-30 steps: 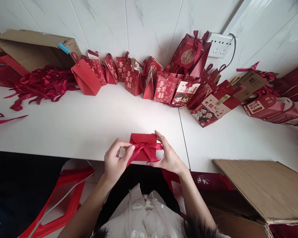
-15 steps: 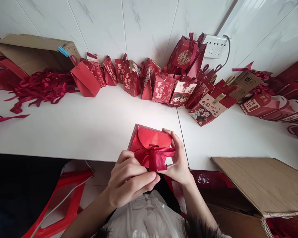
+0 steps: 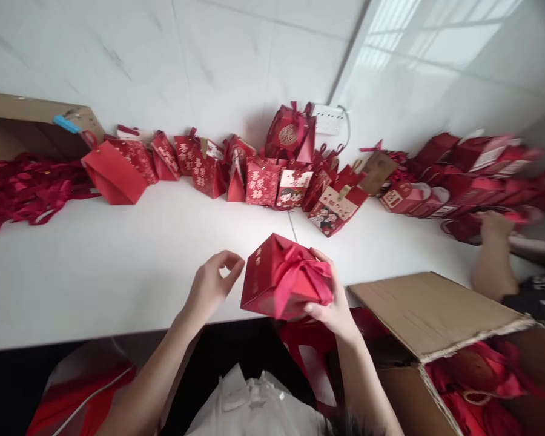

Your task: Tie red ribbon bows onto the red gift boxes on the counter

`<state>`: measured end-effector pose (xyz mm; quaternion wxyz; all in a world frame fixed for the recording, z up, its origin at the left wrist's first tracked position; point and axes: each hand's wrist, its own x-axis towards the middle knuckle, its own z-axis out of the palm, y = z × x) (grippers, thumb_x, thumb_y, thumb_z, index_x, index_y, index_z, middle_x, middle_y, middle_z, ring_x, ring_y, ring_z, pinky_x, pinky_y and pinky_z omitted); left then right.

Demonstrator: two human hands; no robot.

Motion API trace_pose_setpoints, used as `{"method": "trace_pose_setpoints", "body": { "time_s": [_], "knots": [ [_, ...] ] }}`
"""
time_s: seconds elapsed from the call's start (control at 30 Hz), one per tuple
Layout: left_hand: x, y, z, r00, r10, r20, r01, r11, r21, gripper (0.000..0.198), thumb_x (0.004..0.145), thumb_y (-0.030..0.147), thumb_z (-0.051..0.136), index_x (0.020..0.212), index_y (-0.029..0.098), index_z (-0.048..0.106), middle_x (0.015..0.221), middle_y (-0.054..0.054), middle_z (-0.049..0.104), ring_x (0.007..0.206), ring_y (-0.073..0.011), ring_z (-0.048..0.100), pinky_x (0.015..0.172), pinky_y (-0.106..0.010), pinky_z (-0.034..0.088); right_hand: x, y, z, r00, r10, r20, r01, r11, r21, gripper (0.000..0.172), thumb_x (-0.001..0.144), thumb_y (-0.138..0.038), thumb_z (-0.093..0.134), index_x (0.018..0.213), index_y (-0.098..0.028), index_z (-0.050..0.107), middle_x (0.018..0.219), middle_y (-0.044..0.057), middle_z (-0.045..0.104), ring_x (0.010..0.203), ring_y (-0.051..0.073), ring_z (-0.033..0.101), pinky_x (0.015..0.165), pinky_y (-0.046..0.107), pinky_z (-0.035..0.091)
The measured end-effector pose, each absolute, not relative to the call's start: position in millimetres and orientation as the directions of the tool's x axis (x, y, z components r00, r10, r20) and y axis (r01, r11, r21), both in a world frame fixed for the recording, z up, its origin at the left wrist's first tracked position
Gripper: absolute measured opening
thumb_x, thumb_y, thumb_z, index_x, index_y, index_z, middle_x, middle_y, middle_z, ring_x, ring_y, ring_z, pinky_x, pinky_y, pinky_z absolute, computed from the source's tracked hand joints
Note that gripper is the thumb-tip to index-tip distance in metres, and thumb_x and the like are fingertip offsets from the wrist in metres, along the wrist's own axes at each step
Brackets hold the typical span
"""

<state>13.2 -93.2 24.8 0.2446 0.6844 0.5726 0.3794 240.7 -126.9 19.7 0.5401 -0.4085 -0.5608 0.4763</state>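
A red paper gift box (image 3: 262, 275) with a ribbon bow (image 3: 295, 272) tied on its face is held just above the table's front edge. My right hand (image 3: 329, 297) grips its right side, thumb at the lower front and fingers behind the upper edge. Just left of the box, apart from it, my left hand (image 3: 215, 278) is in the air. Its fingers are loosely curled, thumb and forefinger close to each other, with nothing visible between them.
Several red gift boxes (image 3: 261, 184) line the back of the white table (image 3: 163, 266). Loose ribbons (image 3: 27, 188) lie at left by a cardboard carton (image 3: 31, 115). An open carton (image 3: 436, 309) of red items stands at right. Another person's hand (image 3: 495, 224) reaches among boxes at far right.
My left hand has let go of the ribbon and moved left off the box. The box has been turned in my right hand. The view has swung right, bringing another person's arm into sight.
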Motion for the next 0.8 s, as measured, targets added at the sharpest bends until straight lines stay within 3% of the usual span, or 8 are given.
{"method": "trace_pose_setpoints", "body": {
  "time_s": [0.13,0.23,0.3,0.4,0.53,0.63,0.73,0.8],
  "knots": [
    [59,-81,-16,0.501,0.819,0.281,0.568,-0.556,0.607,0.023,0.083,0.027,0.050,0.100,0.019,0.063,0.106,-0.009,0.068,0.099,-0.0240,0.062,0.087,-0.039,0.050,263,-140,15,0.023,0.997,-0.068,-0.424,-0.052,-0.904,0.064,0.068,-0.069,0.060,0.113,-0.024,0.057,0.112,0.011,0.066,0.108,0.032,0.061,0.089,0.048,0.052],
    [90,-84,-46,0.728,0.631,0.269,0.492,-0.754,0.435,0.055,0.076,0.029,0.059,0.129,0.018,0.049,0.136,-0.013,0.051,0.127,-0.0304,0.045,0.105,-0.048,0.038,277,-157,17,-0.013,0.982,-0.188,-0.564,-0.162,-0.810,0.060,0.077,-0.072,0.044,0.107,-0.023,0.061,0.107,0.009,0.069,0.105,0.029,0.063,0.087,0.049,0.053],
    [99,-85,-60,0.796,0.566,0.212,0.485,-0.808,0.334,0.067,0.072,0.028,0.061,0.135,0.017,0.043,0.144,-0.013,0.042,0.135,-0.0318,0.036,0.111,-0.050,0.030,283,-170,23,-0.016,0.983,-0.183,-0.589,-0.157,-0.793,0.063,0.080,-0.073,0.034,0.106,-0.023,0.062,0.113,0.008,0.067,0.109,0.026,0.061,0.091,0.048,0.051],
    [100,-83,-72,0.828,0.537,0.160,0.500,-0.837,0.220,0.068,0.072,0.012,0.050,0.139,0.018,0.040,0.150,-0.009,0.035,0.140,-0.0270,0.027,0.115,-0.047,0.022,289,-188,31,0.016,0.989,-0.146,-0.597,-0.108,-0.795,0.065,0.081,-0.075,0.029,0.106,-0.024,0.062,0.122,0.006,0.063,0.115,0.023,0.057,0.098,0.046,0.047],
    [96,-79,-72,0.829,0.540,0.146,0.520,-0.840,0.154,0.076,0.067,-0.001,0.040,0.140,0.021,0.040,0.150,-0.006,0.033,0.140,-0.0232,0.027,0.115,-0.046,0.022,292,-205,31,0.166,0.969,-0.182,-0.598,-0.048,-0.800,0.062,0.079,-0.074,0.038,0.106,-0.023,0.061,0.118,0.008,0.065,0.112,0.025,0.059,0.095,0.047,0.049],
    [96,-79,-72,0.829,0.531,0.178,0.516,-0.848,0.123,0.075,0.068,-0.001,0.041,0.139,0.020,0.041,0.150,-0.007,0.034,0.139,-0.0247,0.029,0.114,-0.047,0.025,292,-219,28,0.415,0.903,-0.108,-0.427,0.088,-0.900,0.060,0.068,-0.070,0.060,0.107,-0.024,0.057,0.112,0.009,0.065,0.105,0.028,0.062,0.087,0.046,0.053],
    [97,-78,-75,0.828,0.513,0.227,0.506,-0.858,0.094,0.072,0.070,0.000,0.040,0.139,0.020,0.042,0.149,-0.008,0.035,0.139,-0.0249,0.031,0.114,-0.047,0.026,293,-238,29,0.639,0.751,0.165,0.003,0.212,-0.977,0.074,0.058,-0.044,0.081,0.121,-0.028,0.046,0.120,0.008,0.059,0.107,0.027,0.059,0.092,0.044,0.051],
    [96,-76,-78,0.826,0.506,0.247,0.502,-0.861,0.085,0.072,0.070,0.000,0.039,0.139,0.021,0.042,0.148,-0.007,0.037,0.138,-0.0247,0.033,0.113,-0.047,0.027,295,-252,32,0.672,0.675,0.305,0.268,0.163,-0.950,0.084,0.056,-0.030,0.084,0.128,-0.031,0.040,0.128,0.009,0.053,0.111,0.026,0.057,0.093,0.043,0.050]
  ]
}}
